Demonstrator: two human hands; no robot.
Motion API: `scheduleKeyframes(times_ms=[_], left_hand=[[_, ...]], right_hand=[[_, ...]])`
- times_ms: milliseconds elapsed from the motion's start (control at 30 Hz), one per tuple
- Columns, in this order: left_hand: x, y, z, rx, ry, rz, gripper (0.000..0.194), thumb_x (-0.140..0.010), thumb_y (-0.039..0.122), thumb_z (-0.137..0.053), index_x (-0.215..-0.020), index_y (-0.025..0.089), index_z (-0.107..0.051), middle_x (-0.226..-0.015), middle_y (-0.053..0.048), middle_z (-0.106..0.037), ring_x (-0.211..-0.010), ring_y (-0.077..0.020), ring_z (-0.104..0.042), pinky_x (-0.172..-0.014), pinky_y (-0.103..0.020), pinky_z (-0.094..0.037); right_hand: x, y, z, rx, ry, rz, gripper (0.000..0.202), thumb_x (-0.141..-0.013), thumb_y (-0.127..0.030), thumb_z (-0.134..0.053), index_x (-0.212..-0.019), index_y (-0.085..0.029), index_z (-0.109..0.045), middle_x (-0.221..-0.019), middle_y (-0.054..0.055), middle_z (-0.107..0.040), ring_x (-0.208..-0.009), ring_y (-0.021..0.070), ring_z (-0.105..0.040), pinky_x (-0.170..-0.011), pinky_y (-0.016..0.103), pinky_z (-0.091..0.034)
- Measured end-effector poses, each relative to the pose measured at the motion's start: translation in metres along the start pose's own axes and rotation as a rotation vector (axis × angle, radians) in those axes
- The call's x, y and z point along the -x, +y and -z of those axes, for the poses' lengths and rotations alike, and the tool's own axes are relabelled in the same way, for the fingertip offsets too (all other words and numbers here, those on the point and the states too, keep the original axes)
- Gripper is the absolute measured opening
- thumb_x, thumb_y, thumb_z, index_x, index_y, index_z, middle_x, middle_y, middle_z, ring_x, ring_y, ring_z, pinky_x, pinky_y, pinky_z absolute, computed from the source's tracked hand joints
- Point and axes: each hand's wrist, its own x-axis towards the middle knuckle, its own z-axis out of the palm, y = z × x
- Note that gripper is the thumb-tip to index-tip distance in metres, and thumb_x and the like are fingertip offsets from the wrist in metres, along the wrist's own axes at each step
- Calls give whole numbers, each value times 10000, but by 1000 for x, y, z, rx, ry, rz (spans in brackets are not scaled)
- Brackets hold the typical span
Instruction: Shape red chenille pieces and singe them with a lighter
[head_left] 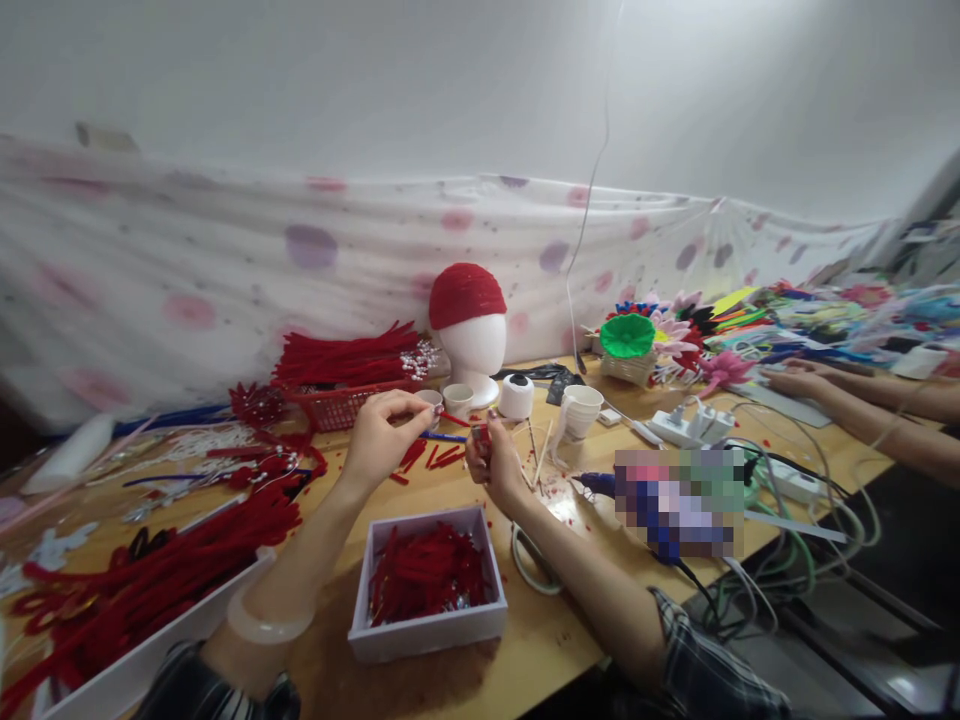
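My left hand (386, 435) is raised above the table with thumb and forefinger pinched. A thin, short red strip (454, 419) runs from those fingertips toward the other hand and appears held at one end. Opposite it, my right hand (499, 468) is closed around a small red object (481, 434), its thumb on top; the kind is unclear, as the fingers hide most of it. Below both hands stands a white box (427, 637) filled with short red fuzzy pieces (431, 565). More red strips (446, 457) and a blue pen-like stick (448, 437) lie on the table behind.
Behind stand a foam head (474, 350) with a red cap, a red basket (337, 408) of fuzzy stems and white cups (581, 411). Red stems (217, 545) fill a box at left. Power strips (694, 425) and cables lie right, near another person's arms (862, 405).
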Motion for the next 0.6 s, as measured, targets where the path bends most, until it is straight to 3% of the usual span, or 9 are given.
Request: scheduleKeyframes(times_ms=[100,167,300,467,600], left_hand=[[2,-1,-6,280,19,314,242,-622,402,-786,-725,186,-744,-783,-37,-753,-775,-188,-658,-762,-313,-497],[3,-3,-10,419,12,491,297,-592,418,-813,-741,175,-727,-797,-46,-750,-755,-172,-654,-688,-281,-488],[9,-7,-18,506,-55,643,298,-618,417,-809,-714,161,-691,-742,-53,-711,-645,-137,-618,-592,-261,-470],[18,-7,-29,563,-137,735,200,-667,314,-799,-708,166,-671,-699,-16,-672,-610,-102,-587,-608,-246,-478],[22,-6,-33,562,-215,769,169,-689,274,-787,-692,162,-661,-671,-10,-657,-579,-99,-573,-590,-246,-472]], right_hand=[[1,-3,0,-181,108,112,488,-745,-687,-510,-717,-203,-566,-505,-75,-308,-399,77,-181,-398,238,-131],[3,-3,0,-184,165,241,393,-729,-557,-611,-896,-201,-623,-569,-66,-379,-433,85,-248,-418,237,-176],[5,2,-2,-73,154,303,426,-677,-334,-782,-1056,-201,-640,-596,-79,-412,-471,80,-293,-451,238,-210],[5,1,-6,-188,71,195,393,-657,-440,-815,-892,-183,-631,-489,-120,-289,-426,60,-167,-433,244,-123],[4,-1,-5,-236,46,151,417,-623,-479,-839,-725,-199,-547,-472,-124,-260,-416,48,-155,-426,233,-113]])
